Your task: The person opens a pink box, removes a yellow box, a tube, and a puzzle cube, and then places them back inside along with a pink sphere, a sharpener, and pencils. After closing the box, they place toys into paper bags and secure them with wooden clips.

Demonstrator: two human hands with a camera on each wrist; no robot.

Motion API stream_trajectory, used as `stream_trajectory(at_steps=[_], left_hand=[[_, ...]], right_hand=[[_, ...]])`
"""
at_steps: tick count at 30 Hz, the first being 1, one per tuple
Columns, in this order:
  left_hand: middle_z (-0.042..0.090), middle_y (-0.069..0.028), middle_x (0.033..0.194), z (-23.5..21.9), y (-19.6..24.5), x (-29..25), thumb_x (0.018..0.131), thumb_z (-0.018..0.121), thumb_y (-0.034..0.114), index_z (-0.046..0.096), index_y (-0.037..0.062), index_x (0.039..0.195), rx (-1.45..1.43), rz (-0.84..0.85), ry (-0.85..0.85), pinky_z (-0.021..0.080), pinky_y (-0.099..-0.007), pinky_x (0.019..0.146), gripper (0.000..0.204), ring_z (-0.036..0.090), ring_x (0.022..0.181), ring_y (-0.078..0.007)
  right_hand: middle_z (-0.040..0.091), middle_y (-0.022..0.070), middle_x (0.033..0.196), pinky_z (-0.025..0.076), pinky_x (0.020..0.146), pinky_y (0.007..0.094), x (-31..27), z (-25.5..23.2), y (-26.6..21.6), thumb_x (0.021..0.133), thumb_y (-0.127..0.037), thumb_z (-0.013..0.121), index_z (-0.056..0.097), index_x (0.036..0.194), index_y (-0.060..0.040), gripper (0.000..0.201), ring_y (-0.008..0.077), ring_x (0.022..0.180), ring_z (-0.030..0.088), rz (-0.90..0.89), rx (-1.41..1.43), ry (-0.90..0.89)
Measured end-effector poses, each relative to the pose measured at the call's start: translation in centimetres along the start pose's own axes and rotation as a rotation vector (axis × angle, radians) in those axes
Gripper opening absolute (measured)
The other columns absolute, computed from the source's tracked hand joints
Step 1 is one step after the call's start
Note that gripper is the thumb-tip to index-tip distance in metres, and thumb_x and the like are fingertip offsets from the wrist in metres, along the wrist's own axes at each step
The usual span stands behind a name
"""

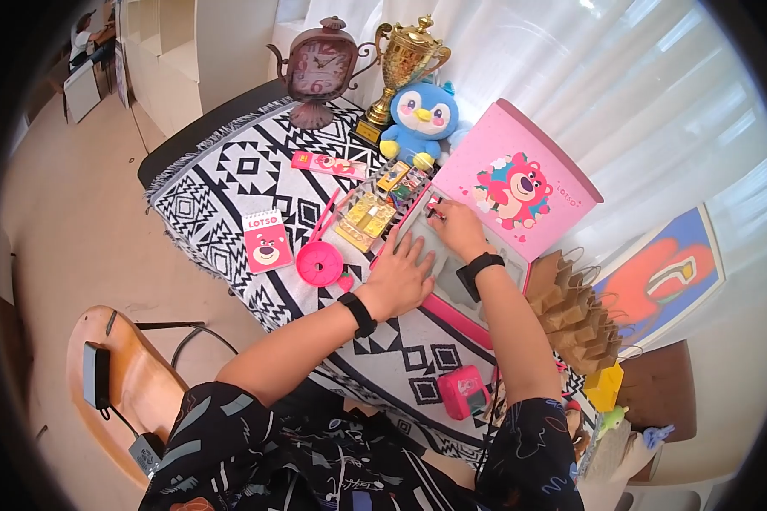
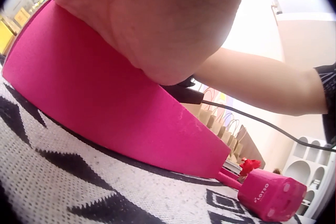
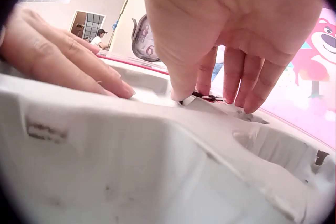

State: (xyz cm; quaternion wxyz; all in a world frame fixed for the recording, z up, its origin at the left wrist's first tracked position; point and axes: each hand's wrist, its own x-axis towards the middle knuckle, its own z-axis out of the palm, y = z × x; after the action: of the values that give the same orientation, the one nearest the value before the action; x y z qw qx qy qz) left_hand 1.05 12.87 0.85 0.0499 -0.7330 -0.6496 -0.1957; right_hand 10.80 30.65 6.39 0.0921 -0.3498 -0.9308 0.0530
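Note:
A pink box stands open, its lid with a bear picture raised at the back and a pale moulded tray inside. The left hand lies over the box's near left edge, fingers straight and spread on the tray; in the left wrist view its palm rests on the pink side wall. At the tray's far left corner the right hand pinches a small dark and pink item between thumb and fingers. What that item is cannot be told.
Left of the box are a clear case with yellow items, a pink round dish and a LOTSO notepad. Behind stand a clock, a trophy and a blue plush. Paper bags are at the right.

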Motion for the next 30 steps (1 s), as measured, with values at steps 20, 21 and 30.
stream_trajectory(at_steps=[20,21,30], left_hand=[[0.05,-0.0221,0.154,0.3,-0.3,0.0,0.108,0.039,0.042,0.059,0.0096,0.146,0.031,0.037,0.014,0.012,-0.0618,0.126,0.053,0.039,0.148,-0.0431],[0.05,-0.0221,0.154,0.2,-0.5,0.1,0.108,0.039,0.042,0.059,0.0096,0.146,0.04,0.054,0.002,0.012,-0.0618,0.126,0.053,0.039,0.148,-0.0431],[0.074,-0.0161,0.094,-10.6,-7.5,-5.7,0.093,0.072,0.021,0.075,0.0002,0.104,-0.359,-0.352,0.133,0.056,-0.0388,0.073,0.023,0.072,0.082,-0.0305]], right_hand=[[0.055,0.0225,0.148,0.042,0.113,0.0525,-30.1,-1.7,-7.6,0.094,-0.041,0.074,0.068,0.131,-0.0074,0.05,0.0452,0.14,0.049,0.136,0.097,0.078],[0.055,0.0225,0.148,0.042,0.113,0.0525,-30.7,-0.7,-7.3,0.094,-0.041,0.074,0.068,0.131,-0.0074,0.05,0.0452,0.14,0.049,0.152,0.112,0.087],[0.066,0.0114,0.13,0.05,0.1,0.0478,-31.2,1.4,-7.5,0.092,-0.038,0.074,0.073,0.117,-0.0097,0.038,0.0353,0.123,0.058,0.224,0.054,0.267]])
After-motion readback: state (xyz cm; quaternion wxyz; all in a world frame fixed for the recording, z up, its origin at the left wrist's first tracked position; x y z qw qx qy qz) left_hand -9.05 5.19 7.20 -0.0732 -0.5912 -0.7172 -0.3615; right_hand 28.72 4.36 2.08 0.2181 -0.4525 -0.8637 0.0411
